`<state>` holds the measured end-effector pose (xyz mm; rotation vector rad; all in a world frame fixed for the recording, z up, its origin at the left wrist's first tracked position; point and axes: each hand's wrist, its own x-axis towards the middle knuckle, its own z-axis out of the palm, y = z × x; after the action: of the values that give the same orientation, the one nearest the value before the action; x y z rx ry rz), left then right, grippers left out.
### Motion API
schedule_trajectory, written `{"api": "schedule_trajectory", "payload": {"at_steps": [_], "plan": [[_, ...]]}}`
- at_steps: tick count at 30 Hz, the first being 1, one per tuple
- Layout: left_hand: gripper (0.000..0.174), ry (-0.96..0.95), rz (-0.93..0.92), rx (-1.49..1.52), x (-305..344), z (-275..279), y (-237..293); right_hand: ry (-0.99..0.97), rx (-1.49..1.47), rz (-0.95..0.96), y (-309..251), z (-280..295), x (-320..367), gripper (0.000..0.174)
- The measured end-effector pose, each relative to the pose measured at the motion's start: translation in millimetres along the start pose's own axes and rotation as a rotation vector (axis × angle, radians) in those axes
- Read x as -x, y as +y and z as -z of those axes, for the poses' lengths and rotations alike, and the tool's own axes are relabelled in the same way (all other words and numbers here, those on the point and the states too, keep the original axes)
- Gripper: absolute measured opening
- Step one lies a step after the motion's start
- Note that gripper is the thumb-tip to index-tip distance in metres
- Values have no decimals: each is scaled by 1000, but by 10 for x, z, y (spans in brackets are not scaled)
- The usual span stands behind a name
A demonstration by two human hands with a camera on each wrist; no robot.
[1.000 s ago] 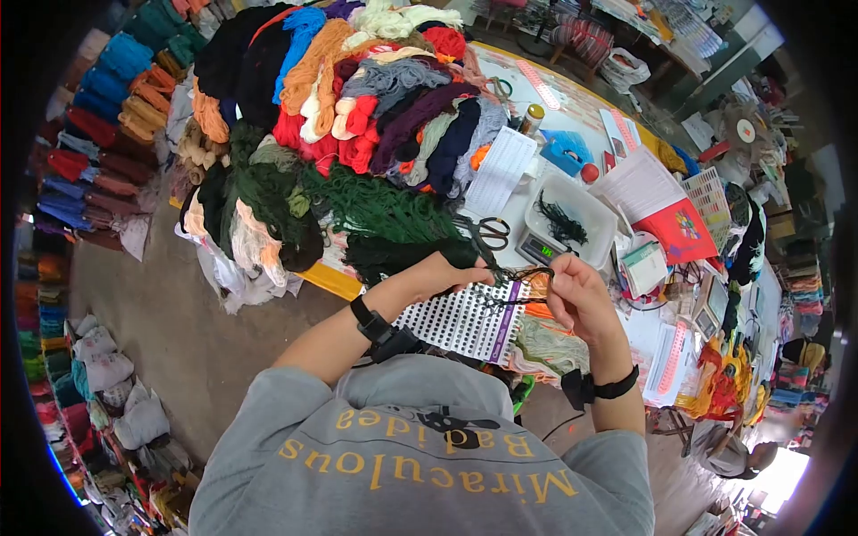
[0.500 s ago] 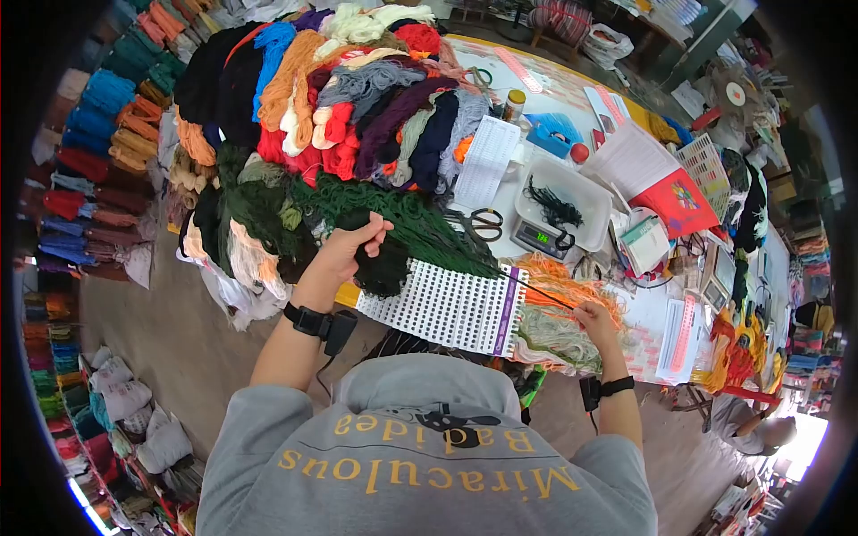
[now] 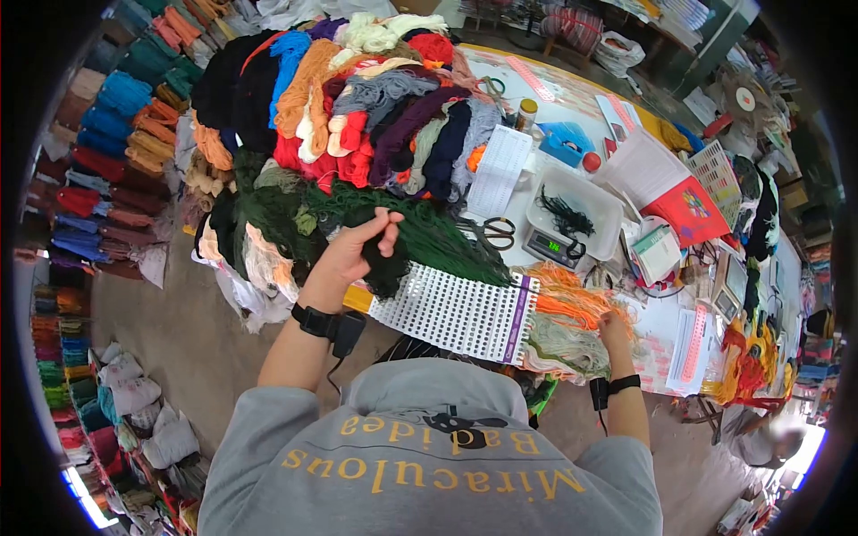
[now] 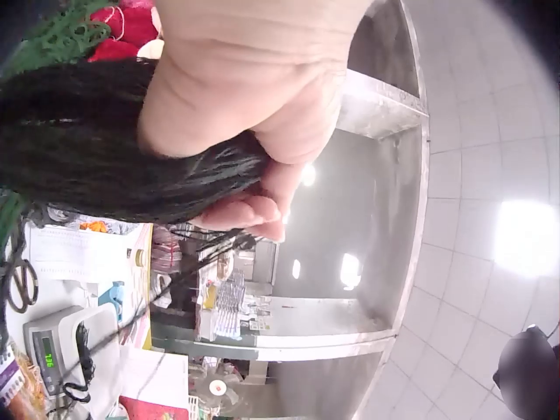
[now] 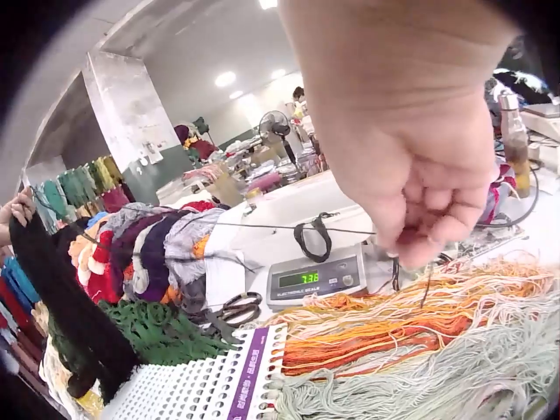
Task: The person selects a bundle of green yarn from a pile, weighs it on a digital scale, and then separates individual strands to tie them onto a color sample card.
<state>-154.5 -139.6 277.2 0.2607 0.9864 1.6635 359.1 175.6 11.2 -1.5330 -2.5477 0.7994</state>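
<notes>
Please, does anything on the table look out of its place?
Yes, slightly: a dark loop hangs over the rim of the white tray, beside the display of the scale, while the other dark yarn lies inside.

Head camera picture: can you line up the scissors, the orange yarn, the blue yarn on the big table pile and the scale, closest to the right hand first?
From the right hand:
1. Orange yarn, right by it
2. Scale, ahead and left
3. Scissors, left of the scale
4. Blue yarn, far left
</notes>
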Motion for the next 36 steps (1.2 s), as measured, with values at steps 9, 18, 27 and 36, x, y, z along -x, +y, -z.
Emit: {"api": "schedule_trajectory", "payload": {"at_steps": [9,18,27,36], "plan": [[55,-318,160,141,-68,-481,-108,-296,-746,243,-2970,917,41,21],[49,-315,136,100,-56,-665,-202,-610,-1105,426,-4299,853,189,22],[11,48,22,81,-48,-635,-212,-798,-1242,294,-4254,926,256,21],[14,88,-170,-110,-65,-709,-228,-753,-1250,273,-4119,1014,306,22]]}}
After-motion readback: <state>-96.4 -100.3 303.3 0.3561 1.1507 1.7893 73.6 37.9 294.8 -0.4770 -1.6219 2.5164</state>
